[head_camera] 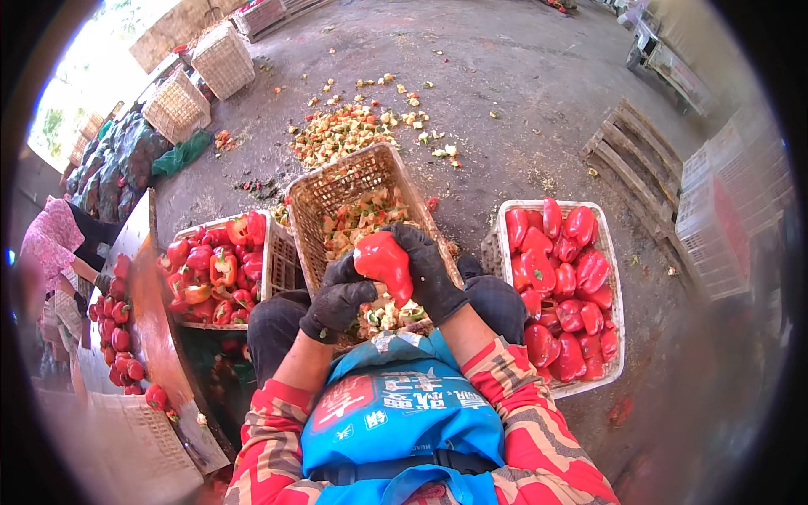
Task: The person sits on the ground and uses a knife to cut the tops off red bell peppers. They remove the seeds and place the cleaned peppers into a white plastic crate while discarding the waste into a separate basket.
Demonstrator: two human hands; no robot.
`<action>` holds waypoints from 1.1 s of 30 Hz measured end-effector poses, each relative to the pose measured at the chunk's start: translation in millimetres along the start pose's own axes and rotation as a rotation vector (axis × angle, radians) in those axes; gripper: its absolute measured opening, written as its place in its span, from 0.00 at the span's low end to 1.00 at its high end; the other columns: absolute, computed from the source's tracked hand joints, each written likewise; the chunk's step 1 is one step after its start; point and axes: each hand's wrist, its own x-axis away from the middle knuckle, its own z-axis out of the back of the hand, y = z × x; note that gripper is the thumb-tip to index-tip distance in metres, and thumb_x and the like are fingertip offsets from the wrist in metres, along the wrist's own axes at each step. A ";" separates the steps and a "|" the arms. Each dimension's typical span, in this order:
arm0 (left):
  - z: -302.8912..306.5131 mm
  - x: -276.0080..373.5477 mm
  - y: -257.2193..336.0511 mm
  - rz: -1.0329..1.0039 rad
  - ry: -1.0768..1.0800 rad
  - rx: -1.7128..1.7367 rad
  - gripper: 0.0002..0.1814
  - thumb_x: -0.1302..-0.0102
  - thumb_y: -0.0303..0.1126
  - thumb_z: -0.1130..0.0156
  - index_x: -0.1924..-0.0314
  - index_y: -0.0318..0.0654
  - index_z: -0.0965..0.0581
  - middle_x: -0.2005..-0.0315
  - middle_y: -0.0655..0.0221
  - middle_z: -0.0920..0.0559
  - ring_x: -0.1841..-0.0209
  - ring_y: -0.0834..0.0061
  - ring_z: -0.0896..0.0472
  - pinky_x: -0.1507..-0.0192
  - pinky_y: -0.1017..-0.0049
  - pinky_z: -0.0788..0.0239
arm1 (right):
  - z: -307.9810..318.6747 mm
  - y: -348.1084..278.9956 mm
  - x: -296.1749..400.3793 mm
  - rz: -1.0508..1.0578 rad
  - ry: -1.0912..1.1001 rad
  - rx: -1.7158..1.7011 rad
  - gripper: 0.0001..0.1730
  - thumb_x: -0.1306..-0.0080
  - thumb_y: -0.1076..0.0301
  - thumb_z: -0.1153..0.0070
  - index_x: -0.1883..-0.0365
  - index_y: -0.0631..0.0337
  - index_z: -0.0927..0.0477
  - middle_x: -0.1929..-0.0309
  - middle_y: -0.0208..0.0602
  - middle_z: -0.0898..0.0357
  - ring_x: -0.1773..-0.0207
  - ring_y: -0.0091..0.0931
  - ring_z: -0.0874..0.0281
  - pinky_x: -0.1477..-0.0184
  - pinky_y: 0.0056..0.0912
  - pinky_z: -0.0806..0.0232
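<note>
A red bell pepper (pixel 382 260) is held up between my two gloved hands, over the near part of a plastic crate (pixel 424 218). My left hand (pixel 338 295) grips its lower left side. My right hand (pixel 429 271) wraps around its right side, with the fingertips over the top. Both hands wear dark gloves. Beneath them the crate holds pepper cores and scraps (pixel 366 221). To the left stands a crate of red peppers (pixel 211 268), several of them cut open. A white crate (pixel 615 303) on the right is filled with red peppers (pixel 571 278).
Pepper trimmings (pixel 341 134) lie heaped on the concrete floor ahead. At the left, a person (pixel 53 237) bends by a sloping table (pixel 151 303) bearing red peppers. Filled net bags (pixel 120 158) lie behind. Wooden pallets (pixel 637 164) and stacked crates (pixel 726 196) stand at the right.
</note>
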 end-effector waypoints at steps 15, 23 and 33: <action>72.1 -9.0 -42.9 -0.090 0.294 0.107 0.12 0.47 0.29 0.41 0.62 0.41 0.29 0.70 0.76 0.25 0.68 0.80 0.27 0.64 0.78 0.34 | -10.5 -6.3 10.1 0.461 -0.016 0.546 0.33 0.44 0.73 0.35 0.40 0.63 0.33 0.45 0.39 0.28 0.43 0.27 0.31 0.40 0.31 0.37; 82.9 -12.1 -14.9 -0.054 0.256 -1.200 0.27 0.56 0.26 0.40 0.50 0.35 0.27 0.50 0.56 0.25 0.42 0.56 0.30 0.39 0.66 0.41 | 0.2 -65.0 31.3 0.845 0.266 1.129 0.31 0.43 0.69 0.35 0.42 0.60 0.31 0.49 0.46 0.27 0.44 0.38 0.28 0.43 0.37 0.35; 88.4 4.6 53.9 -0.029 0.452 -0.864 0.22 0.46 0.24 0.43 0.48 0.33 0.25 0.55 0.67 0.23 0.53 0.76 0.27 0.50 0.76 0.35 | 127.3 -208.1 63.9 1.161 0.779 1.272 0.21 0.36 0.67 0.42 0.46 0.64 0.25 0.48 0.44 0.23 0.45 0.34 0.25 0.42 0.33 0.34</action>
